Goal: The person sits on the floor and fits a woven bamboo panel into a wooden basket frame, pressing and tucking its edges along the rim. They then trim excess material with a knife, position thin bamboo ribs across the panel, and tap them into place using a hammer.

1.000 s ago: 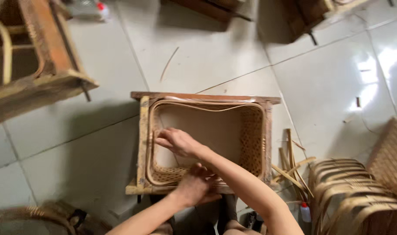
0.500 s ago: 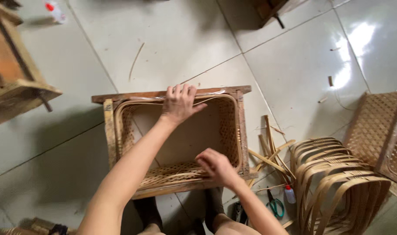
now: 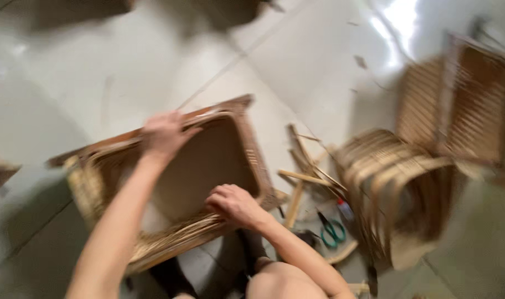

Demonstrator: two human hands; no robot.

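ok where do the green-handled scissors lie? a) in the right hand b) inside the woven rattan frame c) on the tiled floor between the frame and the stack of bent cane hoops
c: the green-handled scissors lie on the tiled floor, right of the woven rattan frame and left of the stack of bent cane hoops.

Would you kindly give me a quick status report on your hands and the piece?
Left hand on far rim of woven frame. Right hand grips near rim. Scissors and loose sticks lie beside.

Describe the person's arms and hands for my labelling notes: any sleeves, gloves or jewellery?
Both arms are bare to the frame edge: no sleeves show. The left hand and right hand wear no gloves. No watch or bracelet shows on either wrist. The picture is too blurred to tell rings.
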